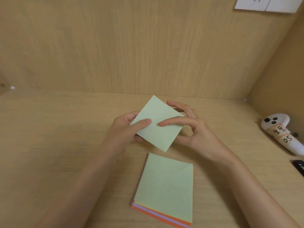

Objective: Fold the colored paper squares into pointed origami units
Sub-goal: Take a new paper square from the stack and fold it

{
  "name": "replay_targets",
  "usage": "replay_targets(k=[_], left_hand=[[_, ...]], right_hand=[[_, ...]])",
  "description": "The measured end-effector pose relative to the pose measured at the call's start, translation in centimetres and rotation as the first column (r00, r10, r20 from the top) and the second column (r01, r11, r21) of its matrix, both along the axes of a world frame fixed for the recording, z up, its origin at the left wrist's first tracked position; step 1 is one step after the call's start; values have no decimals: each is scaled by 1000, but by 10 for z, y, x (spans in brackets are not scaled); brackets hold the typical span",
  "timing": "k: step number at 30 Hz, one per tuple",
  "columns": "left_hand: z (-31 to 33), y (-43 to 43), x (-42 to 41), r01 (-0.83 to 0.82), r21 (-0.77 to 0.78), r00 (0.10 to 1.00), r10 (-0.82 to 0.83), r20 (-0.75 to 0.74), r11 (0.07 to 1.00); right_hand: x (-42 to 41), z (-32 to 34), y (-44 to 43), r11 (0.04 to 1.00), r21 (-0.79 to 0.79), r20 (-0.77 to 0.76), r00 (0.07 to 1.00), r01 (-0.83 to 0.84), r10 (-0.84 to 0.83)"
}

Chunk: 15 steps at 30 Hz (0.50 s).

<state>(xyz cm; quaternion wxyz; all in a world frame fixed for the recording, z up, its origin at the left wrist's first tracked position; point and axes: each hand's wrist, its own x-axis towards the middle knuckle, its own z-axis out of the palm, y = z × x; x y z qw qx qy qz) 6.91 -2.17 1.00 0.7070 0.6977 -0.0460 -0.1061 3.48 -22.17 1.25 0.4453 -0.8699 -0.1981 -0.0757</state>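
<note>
A pale green paper square (158, 124) is held above the wooden desk, turned like a diamond, with faint creases across it. My left hand (126, 129) grips its left edge, thumb on top and fingers underneath. My right hand (189, 129) holds the right side, its thumb lying across the top face and its fingers curled behind the paper. Below them on the desk lies a stack of colored paper squares (164, 186); its top sheet is pale green with a diagonal crease, and yellow, purple and orange edges show at the bottom.
A white handheld controller (283, 134) with taped labels lies at the desk's right edge, and a dark object (298, 167) sits just below it. Wooden walls close the desk (65, 129) at the back and right. A white wall socket (266, 4) is at the top right.
</note>
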Motion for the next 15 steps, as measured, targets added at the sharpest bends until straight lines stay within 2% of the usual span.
replay_targets(k=[2, 4, 8, 12, 15], left_hand=[[0, -1, 0, 24, 9, 1000, -24, 4, 1000], [1, -3, -2, 74, -24, 997, -74, 7, 997], [7, -6, -9, 182, -117, 983, -185, -13, 976], [12, -10, -12, 188, -110, 981, -192, -25, 976], [16, -13, -15, 170, -71, 985, -170, 4, 983]], right_hand=[[1, -1, 2, 999, 42, 7, 999, 33, -33], [1, -1, 4, 981, 186, -20, 998, 60, -58], [3, -2, 6, 883, 445, -77, 989, 150, -130], [4, -3, 8, 833, 499, -166, 970, 238, -178], [2, 0, 8, 831, 490, -194, 962, 263, -191]])
